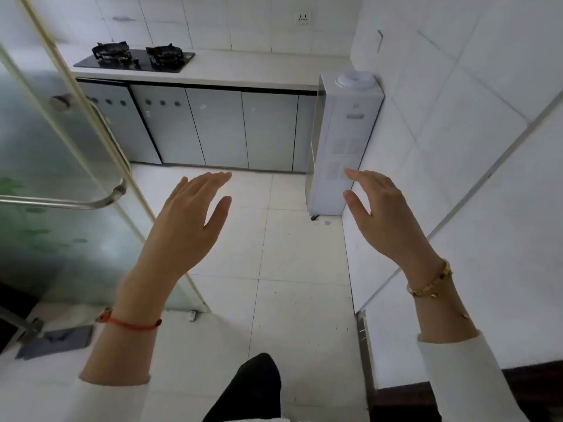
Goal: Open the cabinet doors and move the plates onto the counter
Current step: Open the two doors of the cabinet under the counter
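Both hands raised with nothing held, left hand [189,220], right hand [384,214], cabinet doors [219,126] seemingly closed

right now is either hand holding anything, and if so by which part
Nothing is held. The left hand and the right hand are both raised in the air with fingers straight, apart from the closed cabinet doors.
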Demonstrator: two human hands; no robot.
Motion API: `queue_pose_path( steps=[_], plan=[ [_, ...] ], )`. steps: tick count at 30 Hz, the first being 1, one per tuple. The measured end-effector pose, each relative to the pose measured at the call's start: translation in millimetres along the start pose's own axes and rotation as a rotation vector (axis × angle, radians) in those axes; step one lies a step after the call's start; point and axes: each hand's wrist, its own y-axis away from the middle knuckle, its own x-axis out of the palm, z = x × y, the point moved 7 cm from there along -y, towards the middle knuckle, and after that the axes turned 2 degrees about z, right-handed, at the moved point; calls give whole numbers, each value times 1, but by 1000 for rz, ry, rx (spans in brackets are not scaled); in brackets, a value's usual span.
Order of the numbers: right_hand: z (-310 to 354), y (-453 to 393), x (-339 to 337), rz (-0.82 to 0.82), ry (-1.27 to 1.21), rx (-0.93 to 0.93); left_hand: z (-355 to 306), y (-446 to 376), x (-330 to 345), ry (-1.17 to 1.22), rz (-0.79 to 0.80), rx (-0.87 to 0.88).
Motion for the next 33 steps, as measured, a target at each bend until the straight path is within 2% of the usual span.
queue_pose_path(
  steps=[14,33],
  plan=[
    [-35,-85,47,57,-33,37,45,-81,50,5,28,-53],
    [-56,-361,118,101,-73,39,172,-332,78,27,35,-99]
  ],
)
